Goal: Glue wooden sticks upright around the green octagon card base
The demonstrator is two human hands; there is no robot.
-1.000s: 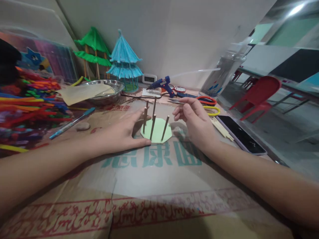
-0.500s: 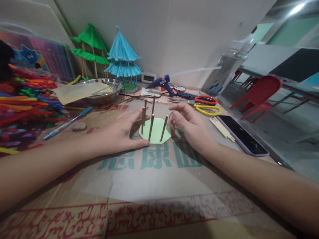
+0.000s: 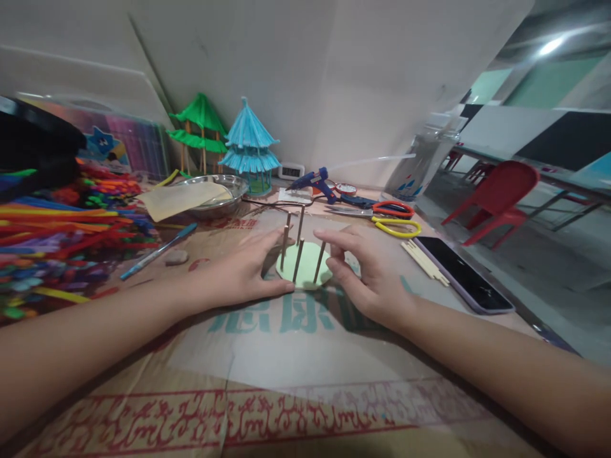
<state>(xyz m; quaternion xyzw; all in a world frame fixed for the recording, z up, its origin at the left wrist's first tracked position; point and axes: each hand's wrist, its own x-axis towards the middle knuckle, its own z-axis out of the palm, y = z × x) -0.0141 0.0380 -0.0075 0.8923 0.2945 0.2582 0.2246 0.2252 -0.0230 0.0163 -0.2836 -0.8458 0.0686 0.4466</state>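
I've got sticks (image 3: 298,260) standing on the base (image 3: 311,262) between left hand (image 3: 241,268) and right hand (image 3: 370,275), glue gun (image 3: 312,179) behind, pen (image 3: 159,252) left, scissors (image 3: 379,222) and phone (image 3: 463,273) right.

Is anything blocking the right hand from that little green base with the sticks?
Only a brown stick, standing near the edge of the green base, between its middle and the right hand. Whether the fingers touch it, I can't tell. Nothing else visible is in the way.

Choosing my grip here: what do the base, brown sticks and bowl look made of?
Base: probably card or foam sheet; matte, thin and flat. Brown sticks: likely wood, given the dull brown surface. Bowl: apparently polished metal, from its bright reflections.
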